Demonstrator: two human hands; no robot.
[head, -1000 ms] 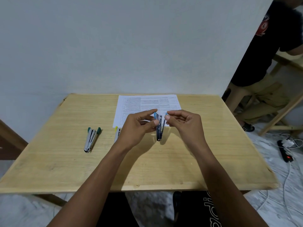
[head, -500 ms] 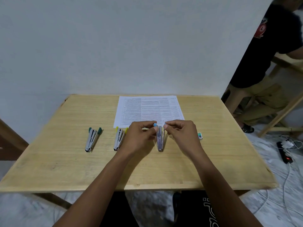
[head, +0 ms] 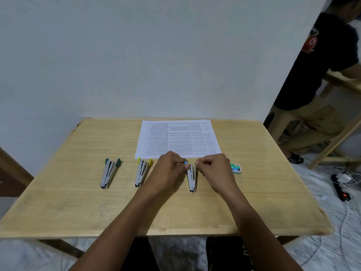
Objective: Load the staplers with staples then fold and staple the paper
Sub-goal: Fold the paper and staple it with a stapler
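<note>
Three staplers are laid in a row across the middle of a wooden table (head: 58, 192), each with its hinge end near and its open end far. Furthest left lies the green-tipped stapler (head: 109, 174), spread in a narrow V; to its right lies the yellow-tipped stapler (head: 142, 173), spread likewise. Well to the right of that one, the blue-tipped stapler (head: 192, 178) is lain flat on the wood between the two hands. Its far end is pinched from the left by the thumb and forefinger of the left hand (head: 168, 171), with the blue tip seen just above the thumb. The same far end is met from the right by the curled fingers of the right hand (head: 214, 171), closed narrowly on the metal there; how firm either hold is cannot be told.

A printed sheet of paper (head: 178, 137) is laid flat at the far edge of the table, its near edge just beyond the knuckles of both hands. A small green and blue staple box (head: 236, 168) is placed just beside the right hand, on its right. At the far right, beyond the table, another person (head: 322, 75) in a black shirt is seen beside a wooden frame, and a power strip (head: 340, 188) with cables is lain on the floor.
</note>
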